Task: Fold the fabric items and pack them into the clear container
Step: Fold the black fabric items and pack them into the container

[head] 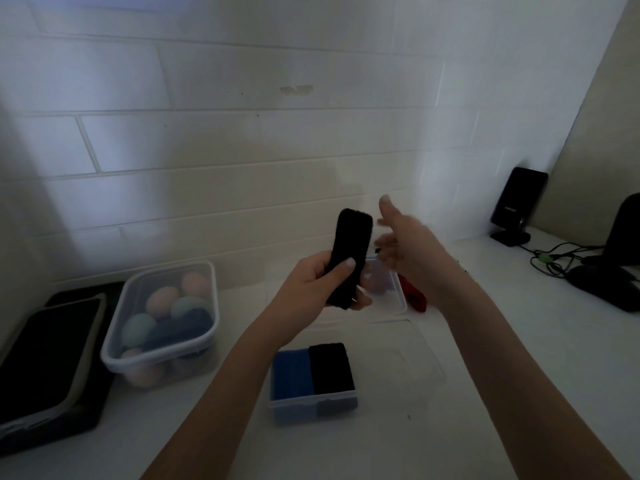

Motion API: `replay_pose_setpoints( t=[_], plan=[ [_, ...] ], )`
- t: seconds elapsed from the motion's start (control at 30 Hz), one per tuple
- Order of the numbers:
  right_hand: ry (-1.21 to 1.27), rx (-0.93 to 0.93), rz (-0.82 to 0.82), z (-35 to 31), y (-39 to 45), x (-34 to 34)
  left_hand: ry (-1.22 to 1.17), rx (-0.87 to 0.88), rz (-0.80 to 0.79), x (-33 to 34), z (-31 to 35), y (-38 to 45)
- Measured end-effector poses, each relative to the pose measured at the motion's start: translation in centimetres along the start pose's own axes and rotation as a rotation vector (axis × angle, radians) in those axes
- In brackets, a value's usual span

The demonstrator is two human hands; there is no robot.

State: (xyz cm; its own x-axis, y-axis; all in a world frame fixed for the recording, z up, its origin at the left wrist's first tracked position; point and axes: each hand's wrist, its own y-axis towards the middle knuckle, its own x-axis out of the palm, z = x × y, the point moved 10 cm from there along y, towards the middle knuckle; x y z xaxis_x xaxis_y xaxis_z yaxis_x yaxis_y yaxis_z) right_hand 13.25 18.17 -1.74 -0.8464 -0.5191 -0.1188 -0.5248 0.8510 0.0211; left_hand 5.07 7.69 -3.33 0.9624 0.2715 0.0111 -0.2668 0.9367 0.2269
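My left hand (322, 282) grips a folded black fabric strip (349, 251) and holds it upright above the white counter. My right hand (405, 244) hovers just to its right, blurred, fingers apart and holding nothing. Below the hands stands the clear container (391, 348), with a folded blue fabric (292, 374) and a folded black fabric (332, 367) side by side in its left part. A red fabric (414, 294) lies on the counter under my right wrist. A second clear tub (398, 292) behind holds something purplish, mostly hidden.
A clear lidded box (162, 323) of pastel round items stands at the left, next to a dark tray stack (52, 358). A black speaker (516, 206), cables (554, 261) and dark devices occupy the right rear. The tiled wall runs close behind.
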Motion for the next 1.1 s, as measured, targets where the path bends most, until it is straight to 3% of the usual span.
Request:
replay_pose_setpoints(
  t=[0.07,0.13,0.17,0.27,0.37,0.47,0.63,0.77,0.9,1.0,1.1],
  plan=[
    [0.035,0.167,-0.277,1.5,-0.8,2.6,0.012,0.036,0.030,-0.5,0.3,0.1],
    [0.074,0.135,-0.472,1.3,-2.0,4.8,0.048,0.060,0.021,-0.5,0.4,0.1],
    [0.134,0.074,-0.495,0.6,-2.3,5.4,0.067,0.064,0.000,-0.3,0.4,0.1],
    [0.304,-0.095,-0.320,-1.2,-1.8,4.4,0.125,0.047,-0.086,0.7,0.2,-0.1],
    [0.152,-0.213,-0.120,-2.0,-1.4,2.1,0.177,0.044,-0.159,1.5,0.1,-0.3],
    [0.017,-0.246,-0.025,-2.8,-1.9,1.1,0.222,0.032,-0.169,1.8,-0.2,-0.3],
    [0.059,-0.236,0.123,-3.2,-1.8,-1.3,0.261,-0.023,-0.133,1.0,-0.8,-0.3],
    [0.125,-0.237,0.004,-3.4,-2.2,-0.1,0.540,0.136,0.143,-1.2,0.0,0.4],
    [0.139,-0.369,-0.140,-4.9,-3.0,1.3,0.716,0.446,0.631,-4.7,3.9,-2.0],
    [0.088,-0.458,-0.241,-5.8,-3.6,2.1,0.640,0.526,0.626,-4.4,4.8,-2.5],
    [-0.126,-0.556,-0.306,-6.4,-4.3,3.5,0.412,0.388,0.466,-3.8,3.5,-1.3]
  ],
)
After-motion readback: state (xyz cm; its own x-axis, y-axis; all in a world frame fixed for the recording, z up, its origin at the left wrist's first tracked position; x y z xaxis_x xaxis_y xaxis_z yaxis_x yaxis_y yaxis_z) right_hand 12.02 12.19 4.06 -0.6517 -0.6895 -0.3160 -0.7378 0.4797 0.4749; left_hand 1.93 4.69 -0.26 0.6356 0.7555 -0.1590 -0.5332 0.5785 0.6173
